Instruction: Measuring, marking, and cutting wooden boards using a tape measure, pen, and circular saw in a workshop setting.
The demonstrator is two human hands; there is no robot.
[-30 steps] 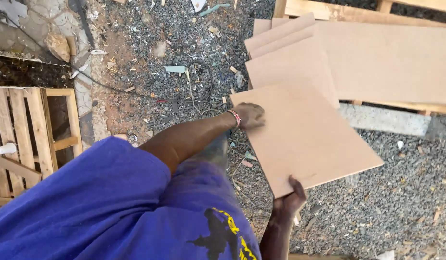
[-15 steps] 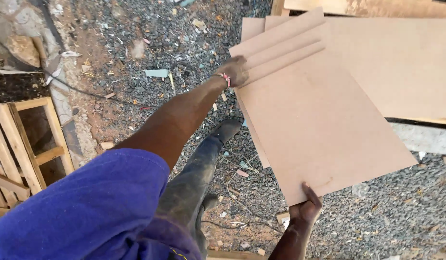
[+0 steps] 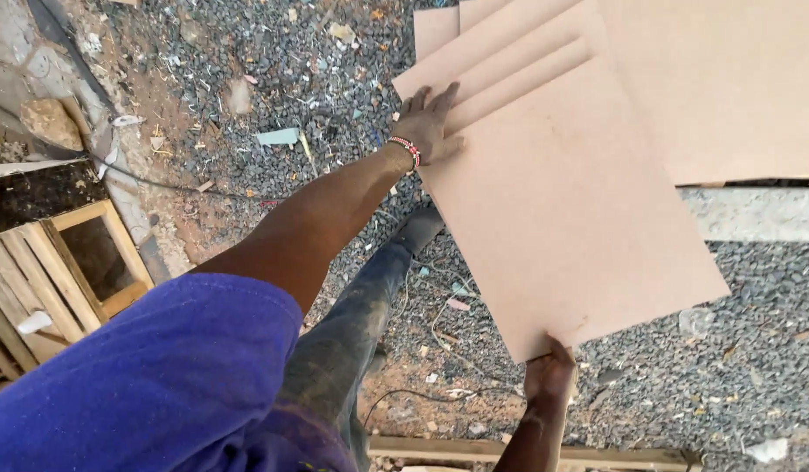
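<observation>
Over gravel [image 3: 273,96], left hand [image 3: 429,122] and right hand [image 3: 549,376] grip the top board's [image 3: 562,210] opposite edges.

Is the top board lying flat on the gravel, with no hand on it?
No: the left hand and right hand grip opposite edges of the board, above the gravel.

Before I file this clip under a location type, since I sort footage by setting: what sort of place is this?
Probably an outdoor carpentry or board-cutting yard. Flat tan fibreboard sheets lie stacked, one held by the left hand and the right hand, above grey gravel ground littered with offcuts, with a pale slatted wooden pallet nearby.
</observation>
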